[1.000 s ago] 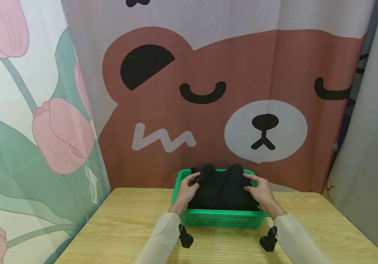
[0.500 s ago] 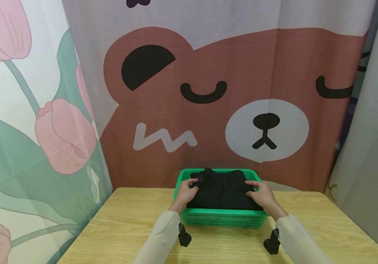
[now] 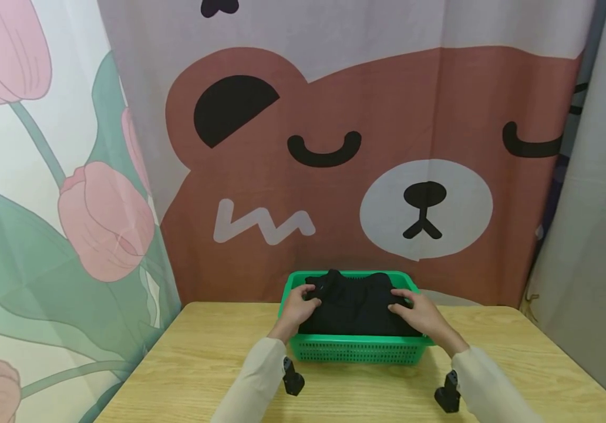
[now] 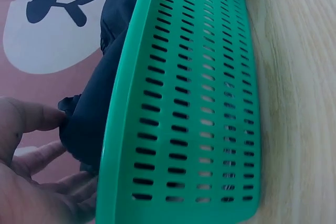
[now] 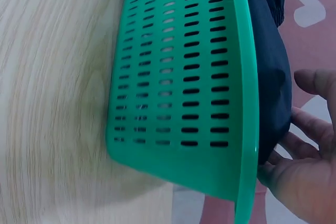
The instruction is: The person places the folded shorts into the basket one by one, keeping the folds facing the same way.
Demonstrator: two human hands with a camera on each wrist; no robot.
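A folded black garment (image 3: 358, 308) lies in a green plastic basket (image 3: 358, 348), its top bulging above the rim. At the garment's left side is my left hand (image 3: 296, 308); in the left wrist view its thumb touches the dark cloth (image 4: 94, 121) and the other fingers (image 4: 44, 156) lie loosely along the side. My right hand (image 3: 423, 314) is at the opposite side. In the right wrist view its thumb (image 5: 312, 81) stands off the cloth, while the other fingers touch the garment's side (image 5: 273, 87) near the rim. The garment's underside is hidden in the basket.
The basket stands near the back edge of a light wooden table (image 3: 218, 358). Behind it hangs a curtain (image 3: 261, 264) with a bear print, and a tulip-print curtain (image 3: 70, 329) is on the left. Black wrist devices (image 3: 293, 379) hang below the cuffs.
The garment has sunk and flattened into the basket from where it bulged above the rim. My hands have stayed at its sides, the right wrist swinging slightly outward.
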